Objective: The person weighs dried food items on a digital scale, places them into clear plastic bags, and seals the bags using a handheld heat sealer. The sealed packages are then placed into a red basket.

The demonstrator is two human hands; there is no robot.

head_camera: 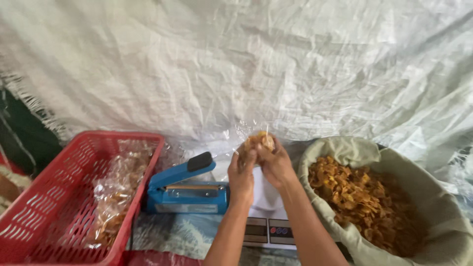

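Bag: a small clear bag of chips (260, 142), held up above the white scale (266, 216) and just right of the blue sealer.
Left grip: left hand (241, 172) closed round the bag's lower left side, fingers wrapped on the plastic.
Right grip: right hand (275, 165) closed round the bag's lower right side, thumb pressed near the front; the two hands touch each other around the bag.
Bag direction: long axis roughly upright; the filled end sits in the hands and the loose crinkled mouth points up and away, toward the white sheet (246, 64) behind.
Bag mouth: it looks gathered rather than flat, though the plastic is too clear and blurred to be sure; I judge it not yet sealed.
Done so far: this bag seems filled; several filled clear bags (116, 197) already lie in the red basket (49, 207), left of the sealer.
Left to do: judging by the heap of loose chips (364, 197) in the cloth-lined sack (443, 231) right of the scale, a good deal remains unpacked.
Sealer: blue heat sealer (185, 189), arm raised, nothing between its bars, just left of the scale.
Scale: its tray sits bare below the hands, with the display toward the person.
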